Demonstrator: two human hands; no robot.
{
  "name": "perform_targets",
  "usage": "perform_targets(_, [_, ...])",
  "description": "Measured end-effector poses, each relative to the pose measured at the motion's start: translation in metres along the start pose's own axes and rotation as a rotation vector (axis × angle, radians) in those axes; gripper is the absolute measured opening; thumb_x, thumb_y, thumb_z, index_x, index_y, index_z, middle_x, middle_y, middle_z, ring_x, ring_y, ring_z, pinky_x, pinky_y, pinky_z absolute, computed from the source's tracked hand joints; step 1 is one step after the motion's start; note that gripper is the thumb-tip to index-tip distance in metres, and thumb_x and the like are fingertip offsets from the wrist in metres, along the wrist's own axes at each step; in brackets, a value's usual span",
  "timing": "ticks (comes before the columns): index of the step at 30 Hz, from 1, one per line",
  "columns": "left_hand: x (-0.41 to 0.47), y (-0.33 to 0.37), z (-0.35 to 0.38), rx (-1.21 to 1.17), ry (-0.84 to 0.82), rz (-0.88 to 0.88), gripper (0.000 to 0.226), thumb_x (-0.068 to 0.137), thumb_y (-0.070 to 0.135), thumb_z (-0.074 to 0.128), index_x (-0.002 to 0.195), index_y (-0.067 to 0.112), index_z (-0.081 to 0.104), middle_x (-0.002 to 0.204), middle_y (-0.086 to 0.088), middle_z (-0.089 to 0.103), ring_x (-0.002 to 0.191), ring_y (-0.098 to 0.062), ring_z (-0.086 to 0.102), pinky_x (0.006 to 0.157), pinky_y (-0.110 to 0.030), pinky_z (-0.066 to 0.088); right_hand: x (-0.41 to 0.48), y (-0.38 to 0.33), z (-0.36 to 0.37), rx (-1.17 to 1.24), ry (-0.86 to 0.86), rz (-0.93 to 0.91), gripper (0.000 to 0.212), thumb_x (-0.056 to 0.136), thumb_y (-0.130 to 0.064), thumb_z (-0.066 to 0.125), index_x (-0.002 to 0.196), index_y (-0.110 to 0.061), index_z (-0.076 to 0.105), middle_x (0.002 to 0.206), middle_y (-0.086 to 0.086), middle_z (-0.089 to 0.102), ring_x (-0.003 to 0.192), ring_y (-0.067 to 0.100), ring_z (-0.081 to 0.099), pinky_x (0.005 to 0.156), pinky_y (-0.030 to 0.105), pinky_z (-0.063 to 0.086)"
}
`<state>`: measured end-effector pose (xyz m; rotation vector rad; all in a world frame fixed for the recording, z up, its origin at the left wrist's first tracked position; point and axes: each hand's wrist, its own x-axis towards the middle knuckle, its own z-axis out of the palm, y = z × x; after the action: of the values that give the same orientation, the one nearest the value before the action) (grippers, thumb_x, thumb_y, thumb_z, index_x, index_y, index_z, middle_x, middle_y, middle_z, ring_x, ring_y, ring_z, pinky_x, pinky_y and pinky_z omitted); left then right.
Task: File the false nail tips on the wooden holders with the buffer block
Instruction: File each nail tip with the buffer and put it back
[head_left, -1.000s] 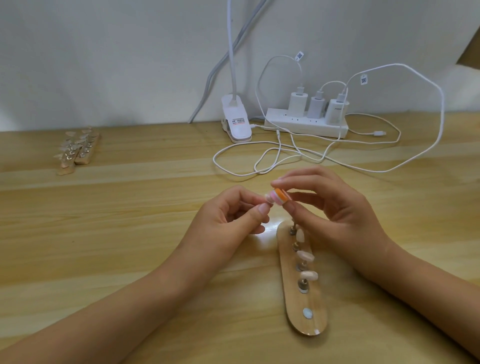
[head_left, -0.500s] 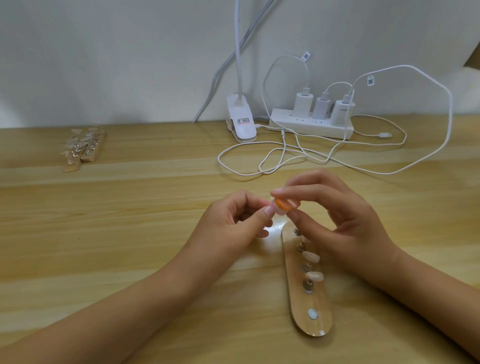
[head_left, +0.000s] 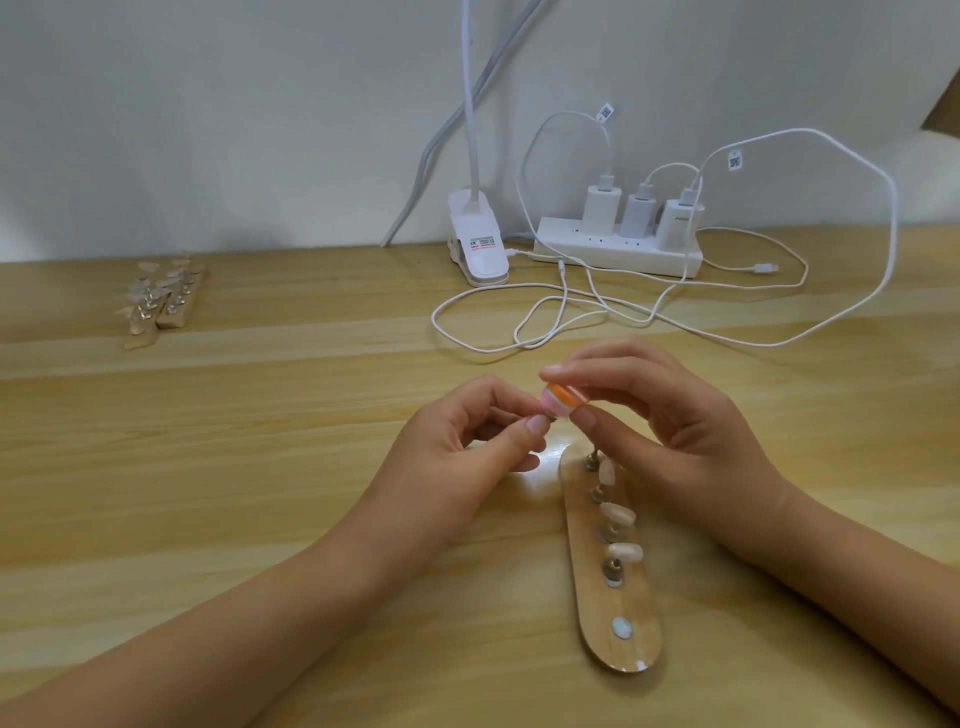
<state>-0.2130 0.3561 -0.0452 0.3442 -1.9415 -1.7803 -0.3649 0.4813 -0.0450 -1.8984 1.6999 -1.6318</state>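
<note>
The striped buffer block (head_left: 560, 400) is pinched between thumb and forefinger of the right hand (head_left: 675, 441), raised above the worktop (head_left: 260, 467). The left hand (head_left: 467, 452) is closed in a pinch against the block's end; what is held there, presumably 1 false nail tip, is hidden by the fingers. 3 nail tips (head_left: 618, 514) are seen mounted on the wooden holder (head_left: 618, 649) just below. Short, light strokes along 1 edge are advised, with the tip braced firmly so that it is not flicked away.
</note>
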Motion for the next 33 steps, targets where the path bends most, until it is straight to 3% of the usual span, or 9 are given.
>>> perform_targets(6, [-0.001, 0.002, 0.001, -0.039, -0.01, 0.02, 0.008, 0.083, 0.023, 0.066, 0.081, 0.028, 0.071, 0.081, 0.0, 0.066, 0.082, -0.01, 0.062, 0.073, -0.019, 0.054, -0.001, -0.006, 0.004, -0.043, 0.073, -0.012, 0.025, 0.093, -0.018, 0.067, 0.117, -0.016, 0.068, 0.108, 0.0, 0.066, 0.103, 0.025, 0.066, 0.088, 0.032, 0.054])
perform_targets(9, [-0.002, 0.004, 0.001, -0.084, 0.008, 0.017, 0.004, 0.083, 0.02, 0.072, 0.083, 0.025, 0.073, 0.08, 0.0, 0.066, 0.081, -0.01, 0.063, 0.072, -0.018, 0.054, -0.002, -0.01, 0.003, -0.016, 0.088, 0.056, 0.025, 0.092, -0.023, 0.069, 0.117, -0.025, 0.065, 0.105, -0.008, 0.068, 0.099, 0.02, 0.068, 0.088, 0.033, 0.055])
perform_targets(14, [-0.002, 0.005, 0.0, -0.105, 0.007, 0.024, 0.009, 0.087, 0.013, 0.067, 0.087, 0.022, 0.072, 0.08, 0.002, 0.07, 0.081, -0.01, 0.066, 0.072, -0.02, 0.054, -0.001, -0.012, 0.004, 0.07, 0.08, 0.102, 0.025, 0.09, -0.025, 0.07, 0.114, -0.026, 0.065, 0.104, -0.007, 0.07, 0.098, 0.018, 0.07, 0.09, 0.024, 0.051])
perform_targets(17, [-0.003, 0.005, 0.001, -0.127, 0.017, 0.019, 0.006, 0.08, 0.021, 0.068, 0.085, 0.018, 0.07, 0.079, 0.002, 0.071, 0.078, -0.01, 0.066, 0.071, -0.02, 0.054, -0.001, -0.013, 0.003, 0.112, 0.095, 0.111, 0.025, 0.09, -0.025, 0.07, 0.114, -0.023, 0.065, 0.104, -0.005, 0.071, 0.096, 0.017, 0.07, 0.089, 0.023, 0.052])
perform_targets(29, [-0.002, 0.004, 0.002, -0.122, 0.001, 0.024, 0.003, 0.08, 0.017, 0.067, 0.079, 0.019, 0.066, 0.077, 0.003, 0.071, 0.075, -0.009, 0.067, 0.068, -0.019, 0.053, -0.001, -0.013, 0.005, 0.105, 0.083, 0.098, 0.025, 0.092, -0.025, 0.067, 0.117, -0.026, 0.064, 0.108, -0.003, 0.07, 0.1, 0.013, 0.07, 0.091, 0.02, 0.051])
perform_targets(33, [-0.002, 0.003, 0.003, -0.108, 0.007, 0.013, 0.005, 0.082, 0.014, 0.067, 0.079, 0.018, 0.066, 0.075, 0.003, 0.069, 0.075, -0.009, 0.066, 0.067, -0.019, 0.053, 0.0, -0.012, 0.004, 0.061, 0.064, 0.041, 0.025, 0.095, -0.02, 0.064, 0.12, -0.018, 0.063, 0.11, 0.0, 0.067, 0.106, 0.021, 0.066, 0.091, 0.025, 0.052])
